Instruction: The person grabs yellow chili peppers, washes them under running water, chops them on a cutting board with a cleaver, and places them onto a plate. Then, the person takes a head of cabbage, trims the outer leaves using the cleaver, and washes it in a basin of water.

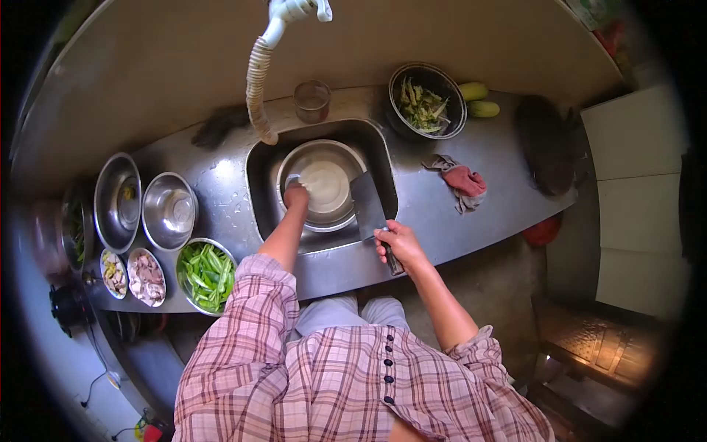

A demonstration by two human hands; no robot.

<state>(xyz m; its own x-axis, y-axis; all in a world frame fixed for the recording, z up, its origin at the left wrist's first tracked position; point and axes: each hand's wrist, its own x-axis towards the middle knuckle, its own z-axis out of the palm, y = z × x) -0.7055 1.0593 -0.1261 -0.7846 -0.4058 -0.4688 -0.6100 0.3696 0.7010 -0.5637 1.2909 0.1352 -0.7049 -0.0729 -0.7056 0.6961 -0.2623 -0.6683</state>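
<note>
Your right hand (398, 245), by the sink's (264, 180) near right corner, is wrapped around the handle of a cleaver (367, 205); its broad, dull-grey blade slants over the sink. Your left hand (296, 196) dips into the round, shiny metal basin (331, 152) inside the sink, its finger spread impossible to tell.

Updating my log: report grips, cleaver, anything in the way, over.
Left grip inside metal basin. Right grip closed on cleaver, blade by basin's right side. Hose hangs over back left of sink, clear of both.
</note>
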